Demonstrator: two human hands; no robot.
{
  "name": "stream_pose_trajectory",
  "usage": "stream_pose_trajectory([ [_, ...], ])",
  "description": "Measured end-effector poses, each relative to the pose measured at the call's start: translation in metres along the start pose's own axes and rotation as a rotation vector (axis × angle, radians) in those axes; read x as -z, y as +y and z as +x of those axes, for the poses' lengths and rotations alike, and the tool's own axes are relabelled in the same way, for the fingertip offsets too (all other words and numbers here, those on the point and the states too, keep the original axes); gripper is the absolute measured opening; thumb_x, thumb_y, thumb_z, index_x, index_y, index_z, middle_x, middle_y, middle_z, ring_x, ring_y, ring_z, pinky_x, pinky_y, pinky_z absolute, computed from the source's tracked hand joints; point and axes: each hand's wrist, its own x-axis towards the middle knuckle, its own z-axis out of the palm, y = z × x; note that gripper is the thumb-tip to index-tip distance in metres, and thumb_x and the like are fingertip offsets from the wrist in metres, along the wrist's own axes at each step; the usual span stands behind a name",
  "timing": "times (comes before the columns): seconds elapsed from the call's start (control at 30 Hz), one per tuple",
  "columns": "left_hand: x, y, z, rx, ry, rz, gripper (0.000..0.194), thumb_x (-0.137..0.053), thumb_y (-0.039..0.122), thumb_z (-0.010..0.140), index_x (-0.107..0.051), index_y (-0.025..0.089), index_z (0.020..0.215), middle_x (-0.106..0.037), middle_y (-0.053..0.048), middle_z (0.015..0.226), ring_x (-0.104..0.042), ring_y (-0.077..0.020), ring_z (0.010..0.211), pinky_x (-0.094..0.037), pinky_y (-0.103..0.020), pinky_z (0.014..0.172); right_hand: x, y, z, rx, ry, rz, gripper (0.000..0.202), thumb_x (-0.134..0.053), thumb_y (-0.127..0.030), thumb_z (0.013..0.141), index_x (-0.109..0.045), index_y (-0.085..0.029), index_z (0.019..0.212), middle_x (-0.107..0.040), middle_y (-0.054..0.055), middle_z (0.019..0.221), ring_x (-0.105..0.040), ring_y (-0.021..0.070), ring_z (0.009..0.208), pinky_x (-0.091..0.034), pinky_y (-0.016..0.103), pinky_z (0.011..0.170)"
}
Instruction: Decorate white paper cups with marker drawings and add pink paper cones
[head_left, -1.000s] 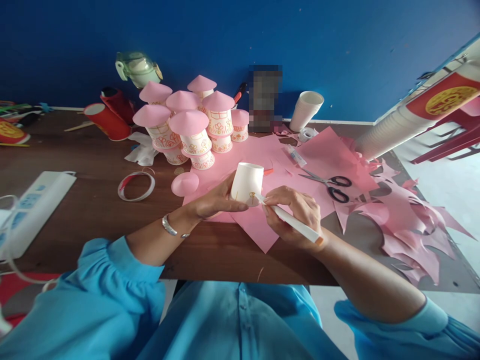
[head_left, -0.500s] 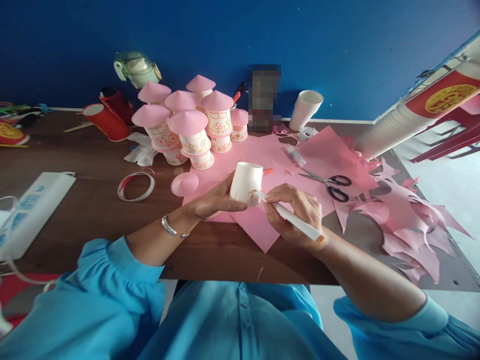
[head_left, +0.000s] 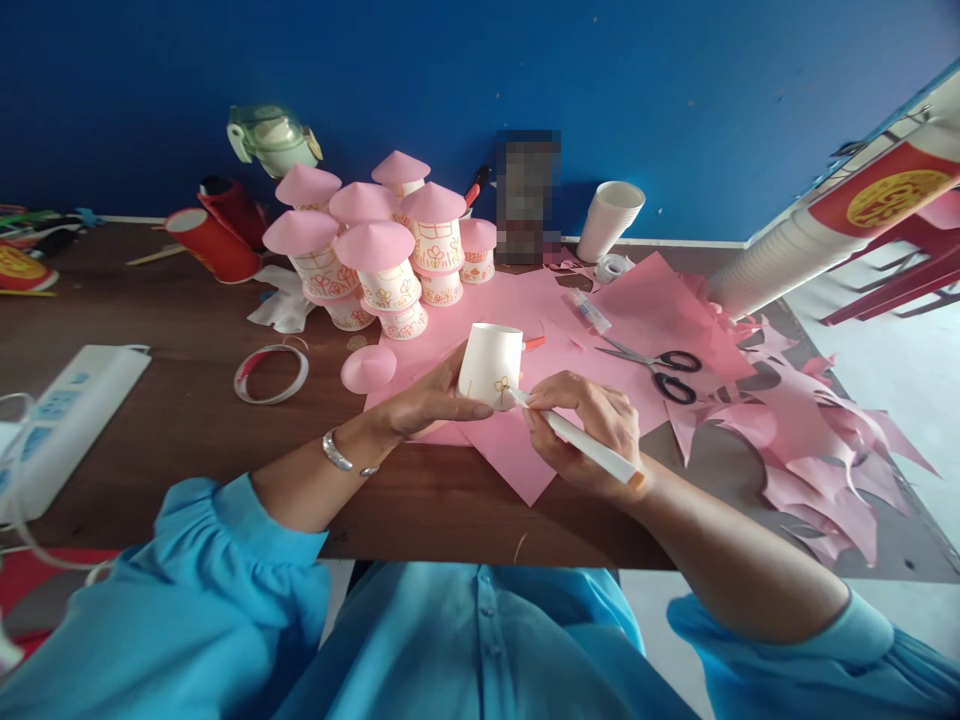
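My left hand [head_left: 431,400] is wrapped around a white paper cup [head_left: 489,360], holding it tilted above the pink paper [head_left: 517,465]. A small orange-brown flower is drawn low on the cup's side. Between the fingers of my right hand [head_left: 589,425] is a white marker [head_left: 596,450] with an orange end, its tip at the cup beside the flower. Behind the cup stand several decorated paper cups [head_left: 390,285] with drawn flowers and pink cone roofs [head_left: 375,243]. A loose pink cone [head_left: 369,369] lies left of my left hand.
Scissors [head_left: 660,370] and a glue tube [head_left: 589,312] lie on the paper, with pink scraps [head_left: 817,460] to the right. A tape roll [head_left: 271,374] and a power strip [head_left: 71,425] are on the left. Stacked white cups [head_left: 611,220] stand by the blue wall; a long cup stack [head_left: 795,250] leans right.
The marker tip has shifted slightly down along the cup, and a little more of the flower shows. The cup has turned slightly in my left hand.
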Motion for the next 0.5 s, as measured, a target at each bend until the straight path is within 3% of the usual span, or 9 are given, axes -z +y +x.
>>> stream_pose_trajectory([
  [0.13,-0.0003,0.0019,0.0003,0.006,-0.009,0.004,0.083,-0.088,0.029,0.079,-0.056,0.029,0.155,-0.064,-0.015,0.149,-0.063,-0.0302,0.123,-0.054,-0.034,0.088,-0.0002,0.0002,0.0004,0.008,-0.003,0.018,0.02,-0.064,-0.007,0.093,-0.056,-0.024,0.099,-0.071,-0.003,0.077,-0.071,0.0118,0.065,-0.059,0.023,0.061],
  [0.27,-0.0015,0.0051,0.0,0.018,-0.019,0.007,0.08,-0.086,0.03,0.082,-0.056,0.028,0.155,-0.07,-0.013,0.136,-0.065,-0.0269,0.114,-0.054,-0.034,0.088,-0.0003,0.0004,0.0004,0.008,0.0,0.019,0.019,-0.064,-0.008,0.094,-0.057,-0.025,0.1,-0.071,-0.003,0.078,-0.072,0.0121,0.066,-0.06,0.023,0.06],
  [0.5,-0.0004,0.0041,-0.0017,0.006,-0.007,0.022,0.08,-0.087,0.031,0.082,-0.055,0.03,0.155,-0.071,-0.012,0.135,-0.063,-0.0284,0.12,-0.054,-0.034,0.089,0.001,0.0012,-0.0008,-0.02,0.002,-0.022,0.017,-0.062,-0.01,0.094,-0.056,-0.025,0.1,-0.072,-0.002,0.08,-0.071,0.0121,0.064,-0.058,0.024,0.057],
])
